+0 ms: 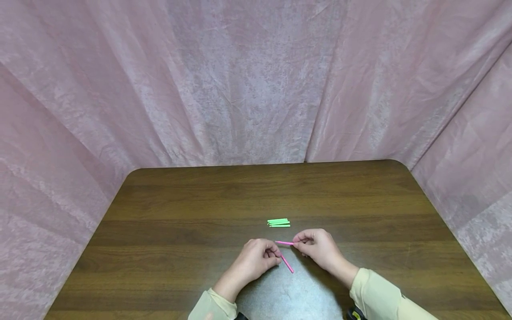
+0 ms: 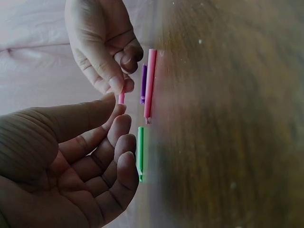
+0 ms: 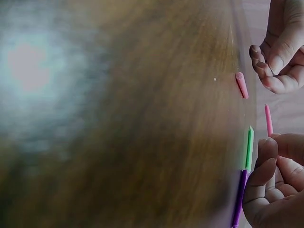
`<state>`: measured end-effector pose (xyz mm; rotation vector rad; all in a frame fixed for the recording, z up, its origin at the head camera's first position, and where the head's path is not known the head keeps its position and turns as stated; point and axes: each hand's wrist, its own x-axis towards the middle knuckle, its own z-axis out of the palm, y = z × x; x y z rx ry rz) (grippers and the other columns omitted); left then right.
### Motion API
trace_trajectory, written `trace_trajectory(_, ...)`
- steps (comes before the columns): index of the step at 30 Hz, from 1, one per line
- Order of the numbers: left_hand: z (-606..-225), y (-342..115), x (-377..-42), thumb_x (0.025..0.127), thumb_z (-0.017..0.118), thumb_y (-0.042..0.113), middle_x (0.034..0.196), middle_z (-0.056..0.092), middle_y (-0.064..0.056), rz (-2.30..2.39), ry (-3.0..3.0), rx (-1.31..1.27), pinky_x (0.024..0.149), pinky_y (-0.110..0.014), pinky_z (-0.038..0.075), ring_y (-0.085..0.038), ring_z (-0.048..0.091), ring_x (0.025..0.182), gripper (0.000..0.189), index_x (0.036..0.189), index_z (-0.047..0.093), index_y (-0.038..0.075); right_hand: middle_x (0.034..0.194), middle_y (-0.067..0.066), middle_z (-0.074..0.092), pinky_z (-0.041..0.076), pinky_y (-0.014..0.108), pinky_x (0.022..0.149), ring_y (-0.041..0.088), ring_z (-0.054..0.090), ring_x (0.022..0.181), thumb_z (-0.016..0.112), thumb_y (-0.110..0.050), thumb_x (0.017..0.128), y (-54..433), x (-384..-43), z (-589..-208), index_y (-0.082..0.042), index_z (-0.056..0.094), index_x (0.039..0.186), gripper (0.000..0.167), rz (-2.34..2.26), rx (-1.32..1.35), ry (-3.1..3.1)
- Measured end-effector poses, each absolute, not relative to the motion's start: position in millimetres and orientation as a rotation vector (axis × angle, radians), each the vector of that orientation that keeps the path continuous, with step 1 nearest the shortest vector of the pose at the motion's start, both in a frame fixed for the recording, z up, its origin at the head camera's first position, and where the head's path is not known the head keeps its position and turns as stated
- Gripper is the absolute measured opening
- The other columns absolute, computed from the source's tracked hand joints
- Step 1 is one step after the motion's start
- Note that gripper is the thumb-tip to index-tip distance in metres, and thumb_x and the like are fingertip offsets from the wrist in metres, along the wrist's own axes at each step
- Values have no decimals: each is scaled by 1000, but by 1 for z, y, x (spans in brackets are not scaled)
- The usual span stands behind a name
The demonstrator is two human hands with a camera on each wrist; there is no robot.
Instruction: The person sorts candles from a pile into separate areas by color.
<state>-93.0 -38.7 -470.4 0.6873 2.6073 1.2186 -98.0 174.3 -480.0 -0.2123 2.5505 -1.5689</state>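
My right hand [image 1: 318, 246] pinches a thin pink candle [image 1: 284, 242] between thumb and forefinger, its wick end toward the left. My left hand [image 1: 258, 258] is close by, fingers loosely curled; the right wrist view shows a gap between it and the held candle. A second pink candle [image 1: 287, 264] lies slantwise on the table beside the left fingertips. Beyond both hands several green candles [image 1: 278, 222] lie together in a small row. A purple candle [image 3: 240, 198] shows on the table in both wrist views; in the head view it cannot be seen.
The brown wooden table [image 1: 160, 231] has rounded far corners, and light reflects off its near middle. Pink velvety curtains [image 1: 256, 89] hang behind it and along both sides.
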Motion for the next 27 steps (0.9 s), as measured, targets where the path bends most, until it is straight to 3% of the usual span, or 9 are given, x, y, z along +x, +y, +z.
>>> trace_trajectory(27, -468, -44, -92, 77, 77, 9, 67, 61, 12, 1160, 2638, 709, 63, -17, 43, 5, 52, 62, 8, 82, 72, 10, 73, 2, 70, 46, 21, 50, 4, 54, 53, 72, -1, 82, 130, -124, -482, -3, 74, 86, 5, -1525, -344, 2601)
